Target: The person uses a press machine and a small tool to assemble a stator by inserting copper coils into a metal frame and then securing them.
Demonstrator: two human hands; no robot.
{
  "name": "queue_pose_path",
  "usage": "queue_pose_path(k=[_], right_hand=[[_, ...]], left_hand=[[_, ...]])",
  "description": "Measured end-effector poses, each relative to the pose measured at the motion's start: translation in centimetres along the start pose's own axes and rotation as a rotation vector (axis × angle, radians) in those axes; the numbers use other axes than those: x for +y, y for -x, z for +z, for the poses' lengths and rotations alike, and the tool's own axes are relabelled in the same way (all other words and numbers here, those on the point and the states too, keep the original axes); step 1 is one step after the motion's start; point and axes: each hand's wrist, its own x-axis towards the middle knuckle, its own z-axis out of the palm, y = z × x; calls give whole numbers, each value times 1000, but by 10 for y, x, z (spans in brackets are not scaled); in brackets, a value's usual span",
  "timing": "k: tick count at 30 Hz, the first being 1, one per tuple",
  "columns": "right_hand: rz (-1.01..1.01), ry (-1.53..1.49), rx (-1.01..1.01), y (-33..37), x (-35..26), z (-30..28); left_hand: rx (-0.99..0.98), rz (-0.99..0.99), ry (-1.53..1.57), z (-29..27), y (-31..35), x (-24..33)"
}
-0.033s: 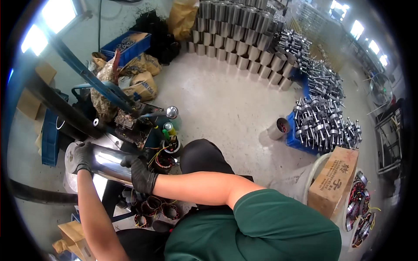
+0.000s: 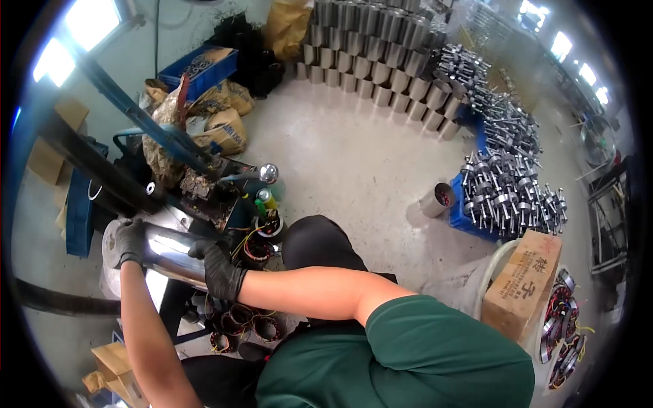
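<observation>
Both sets of gloved fingers are wrapped round a shiny metal cylinder (image 2: 170, 253) lying on its side across the press bench (image 2: 112, 285). The left hand (image 2: 129, 243) is closed over its far-left end; the right hand (image 2: 219, 268) is curled on its near-right end, black glove tight to the steel.

The cylinder rests near the bench's front edge, below the blue machine frame (image 2: 146, 126) (its lever with a round chrome knob (image 2: 269, 173) stands untouched just beyond). I'd judge the work as mid-step: the tube is seated or being seated, nothing pressed yet, and copper-wound stators (image 2: 235, 326) lie in a heap under the bench's right corner.

Both forearms come up from below, the left nearly straight, the right reaching across the body with its elbow bent. Farther off, rows of steel tubes (image 2: 381, 61) and a pile of rotors (image 2: 507, 190) sit on the floor.
</observation>
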Motion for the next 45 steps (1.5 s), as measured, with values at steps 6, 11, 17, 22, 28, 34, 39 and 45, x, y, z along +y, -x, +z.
queue_pose_path(k=[6, 11, 17, 22, 28, 34, 39, 45], right_hand=[[302, -95, -100, -8, 2, -38], [141, -101, 4, 36, -2, -1], [98, -152, 280, 18, -2, -12], [-7, -156, 154, -1, -3, -29], [93, -131, 97, -7, -12, -29], [164, -161, 112, 17, -13, -18], [110, -137, 167, 32, -13, -12], [123, -44, 152, 61, -32, -5]], left_hand=[[86, 174, -264, -9, 15, 37], [106, 244, -78, 9, -11, -24], [73, -144, 155, 15, -4, 13], [22, -229, 176, 14, -5, 17], [-18, -211, 116, 8, -9, 13], [26, -155, 170, 9, -7, 18], [11, -159, 122, 11, -10, 22], [9, -150, 130, 17, -14, 24]])
